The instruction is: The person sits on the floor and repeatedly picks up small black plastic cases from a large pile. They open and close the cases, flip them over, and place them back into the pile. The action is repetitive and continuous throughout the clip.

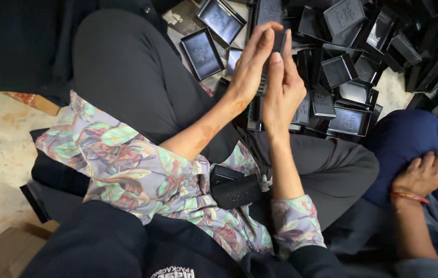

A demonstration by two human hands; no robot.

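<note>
1. The left hand (250,64) and right hand (283,85) press together, fingers flat, gripping a thin black box (275,49) between them.
2. The box is flat and smooth, held up on its edge.
3. Just past the hands lies a pile (353,62) of shiny black square boxes.
4. Another black box (237,190) rests on the lap, beside flowery cloth sleeves.
5. A second person's hand (425,172) rests on blue cloth.

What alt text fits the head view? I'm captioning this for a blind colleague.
A seated person's left hand and right hand press together around a small flat black plastic tray piece, above a pile of shallow black rectangular box trays. Another black box piece rests on the lap; a second person's hand rests on a blue-clad knee.
</note>
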